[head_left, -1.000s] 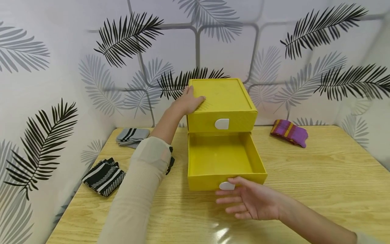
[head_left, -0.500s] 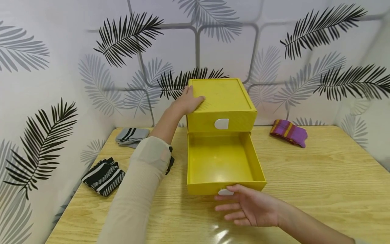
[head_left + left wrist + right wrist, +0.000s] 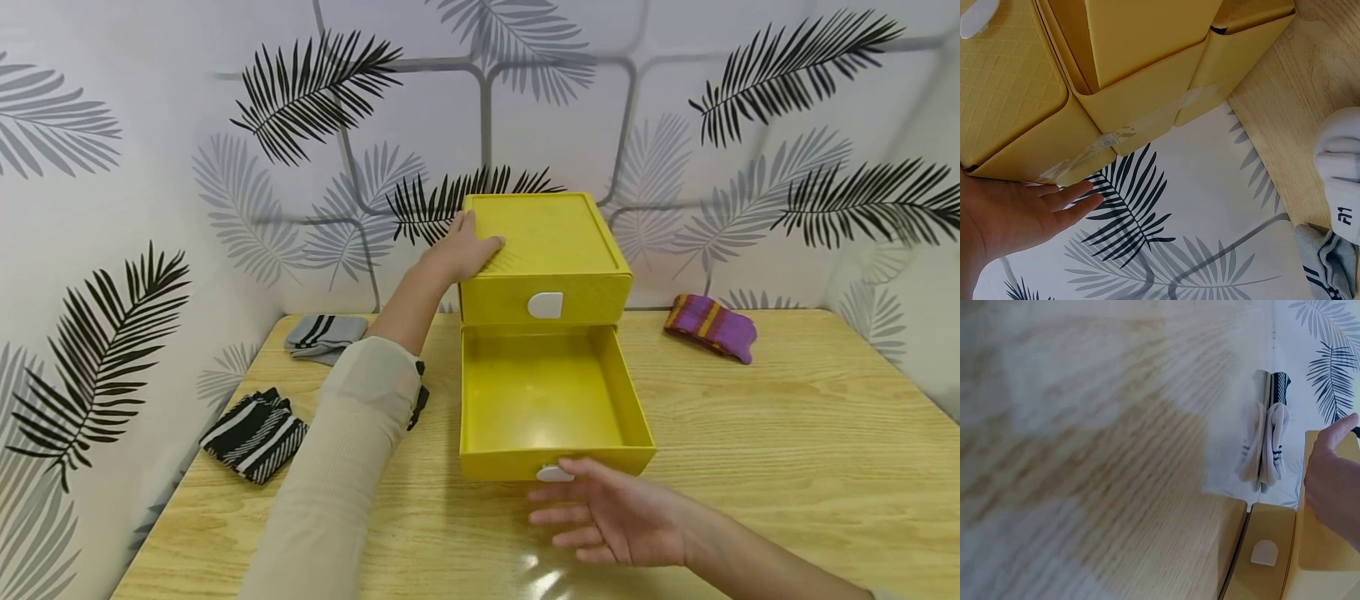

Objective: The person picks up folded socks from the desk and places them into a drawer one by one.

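Observation:
A yellow two-drawer box (image 3: pixel 546 242) stands on the wooden table. Its lower drawer (image 3: pixel 551 392) is pulled far out and has nothing in it, while the upper drawer (image 3: pixel 487 300) is closed. My left hand (image 3: pixel 461 250) rests on the box's upper left edge, thumb on top. In the left wrist view its fingers (image 3: pixel 1063 200) lie fairly straight along the taped side. At the lower drawer's front, my right hand (image 3: pixel 626 517) has its thumb over the white handle (image 3: pixel 553 474). The index finger lies beneath it and the other fingers are spread.
Left of the box lie a folded grey sock pair (image 3: pixel 324 335) and a black-and-white striped pair (image 3: pixel 257 437). Something black (image 3: pixel 422 400) is mostly hidden behind my left forearm. A purple-and-yellow pair (image 3: pixel 711 327) lies to the right. Behind is a leaf-patterned wall (image 3: pixel 555 117).
My right hand moved toward me and the lower drawer slid farther out with it, then stopped. Over the last half second the hand sank slightly. My left hand stayed put.

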The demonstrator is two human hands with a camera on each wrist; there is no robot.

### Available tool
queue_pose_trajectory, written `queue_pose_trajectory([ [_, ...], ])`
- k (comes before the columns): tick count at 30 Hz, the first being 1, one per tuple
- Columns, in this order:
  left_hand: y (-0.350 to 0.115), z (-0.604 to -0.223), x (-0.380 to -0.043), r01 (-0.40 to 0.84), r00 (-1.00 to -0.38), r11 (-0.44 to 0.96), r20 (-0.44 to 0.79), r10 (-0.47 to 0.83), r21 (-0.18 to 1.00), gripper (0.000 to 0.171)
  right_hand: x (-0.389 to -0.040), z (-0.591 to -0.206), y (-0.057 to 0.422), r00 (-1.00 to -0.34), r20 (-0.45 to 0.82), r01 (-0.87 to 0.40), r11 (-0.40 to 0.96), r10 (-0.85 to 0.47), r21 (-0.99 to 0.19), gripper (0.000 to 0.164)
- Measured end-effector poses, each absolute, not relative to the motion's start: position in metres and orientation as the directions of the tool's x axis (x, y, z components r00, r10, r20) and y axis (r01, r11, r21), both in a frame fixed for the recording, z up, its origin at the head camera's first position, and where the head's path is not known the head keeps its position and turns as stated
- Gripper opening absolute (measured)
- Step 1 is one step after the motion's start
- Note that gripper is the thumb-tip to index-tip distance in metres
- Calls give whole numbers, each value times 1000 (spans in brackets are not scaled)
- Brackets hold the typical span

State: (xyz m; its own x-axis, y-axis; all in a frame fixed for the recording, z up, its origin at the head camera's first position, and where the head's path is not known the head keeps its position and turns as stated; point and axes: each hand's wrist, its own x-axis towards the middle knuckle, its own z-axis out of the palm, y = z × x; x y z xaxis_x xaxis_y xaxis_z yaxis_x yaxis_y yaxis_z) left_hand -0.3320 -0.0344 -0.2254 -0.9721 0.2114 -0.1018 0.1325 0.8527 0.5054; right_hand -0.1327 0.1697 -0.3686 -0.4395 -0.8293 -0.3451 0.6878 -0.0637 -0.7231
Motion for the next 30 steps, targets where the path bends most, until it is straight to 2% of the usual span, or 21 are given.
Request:
queue_pose_trajectory([
  [4,-34,-226,-333,134,-971,853,-105,214,504,72,-125,-359,170,-383,-316,687,-39,-868,-726,53],
  [8,-35,-228,-335,141,-971,852,-99,219,505,72,-124,-338,174,-381,-246,657,-74,-891,-750,50],
  [13,-36,-229,-336,146,-970,850,-95,223,506,71,-137,-305,189,-434,-112,610,-201,-894,-766,47],
  [18,-37,-229,-336,136,-970,851,-104,218,507,72,-172,-282,215,-505,19,539,-332,-863,-774,47],
  [22,-38,-228,-335,130,-972,851,-105,211,509,72,-212,-273,247,-642,73,359,-383,-764,-851,43],
  [24,-38,-228,-335,130,-972,850,-103,210,510,72,-232,-272,265,-752,65,226,-348,-657,-910,37],
  [26,-38,-228,-335,134,-972,848,-101,214,512,72,-248,-273,281,-857,61,73,-237,-513,-969,31],
  [28,-38,-228,-335,137,-971,846,-99,218,515,72,-262,-279,297,-934,87,-76,-43,-346,-996,29],
  [30,-38,-228,-334,141,-969,846,-102,224,515,72,-274,-289,311,-968,155,-200,240,-195,-950,32],
])
